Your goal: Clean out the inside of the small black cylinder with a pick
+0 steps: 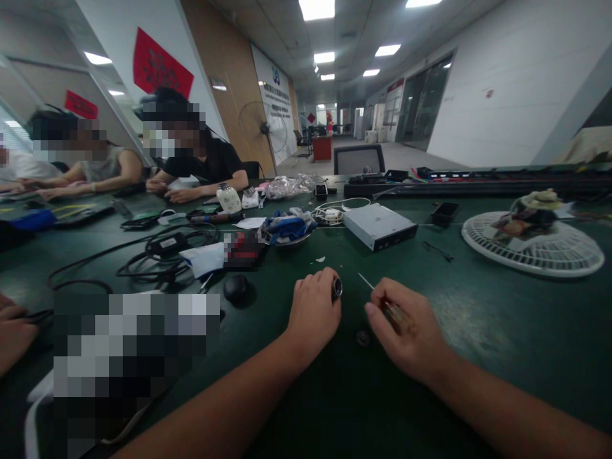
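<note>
In the middle of the green table, my left hand (314,305) is closed around a dark cylindrical part (337,288). Only its round end with a metallic rim shows beyond my fingers; the rest is hidden in the fist. My right hand (406,322) grips a screwdriver (396,315) by its translucent yellowish handle. The thin shaft (366,280) points up and left, apart from the cylinder's end. A small dark round disc (363,338) lies on the table between my hands.
A silver disc drive (380,224) lies ahead, with a white fan grille (533,245) at the right. Left are a black mouse (236,289), a bowl of blue cloth (289,226) and coiled black cables (165,248). Another person's hand (14,331) reaches in at far left; other people sit beyond.
</note>
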Demonstrator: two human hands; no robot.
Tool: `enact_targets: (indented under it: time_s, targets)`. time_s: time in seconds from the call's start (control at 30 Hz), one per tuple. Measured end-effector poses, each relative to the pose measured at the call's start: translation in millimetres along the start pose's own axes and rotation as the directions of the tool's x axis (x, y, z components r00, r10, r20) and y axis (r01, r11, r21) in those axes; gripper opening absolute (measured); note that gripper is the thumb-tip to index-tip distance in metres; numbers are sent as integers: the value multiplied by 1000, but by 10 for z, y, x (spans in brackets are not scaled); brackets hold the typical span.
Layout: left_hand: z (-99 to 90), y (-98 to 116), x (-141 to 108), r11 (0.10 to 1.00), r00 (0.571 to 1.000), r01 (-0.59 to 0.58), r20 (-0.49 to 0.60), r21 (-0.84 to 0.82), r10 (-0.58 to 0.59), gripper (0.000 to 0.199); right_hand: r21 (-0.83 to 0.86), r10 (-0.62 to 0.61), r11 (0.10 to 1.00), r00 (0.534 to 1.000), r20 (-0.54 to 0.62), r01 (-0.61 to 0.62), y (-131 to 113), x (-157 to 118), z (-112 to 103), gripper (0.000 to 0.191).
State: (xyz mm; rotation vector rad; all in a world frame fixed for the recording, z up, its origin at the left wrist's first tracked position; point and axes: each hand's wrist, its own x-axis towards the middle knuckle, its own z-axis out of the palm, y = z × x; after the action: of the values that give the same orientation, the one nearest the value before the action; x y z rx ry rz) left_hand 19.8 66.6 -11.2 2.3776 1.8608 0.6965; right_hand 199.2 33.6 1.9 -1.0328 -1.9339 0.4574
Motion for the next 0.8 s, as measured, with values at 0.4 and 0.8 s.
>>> enact_targets:
  time_s: [0.4, 0.8]
  targets:
    - [41, -22, 10, 998, 999, 41, 16, -39, -41, 20, -223, -77, 963, 948, 309, 151, -56, -22, 120, 34]
    - [20, -16, 4, 999, 999, 33, 35, -38, -32, 25, -215, 4, 975, 967, 256, 53, 12, -15, 133, 20]
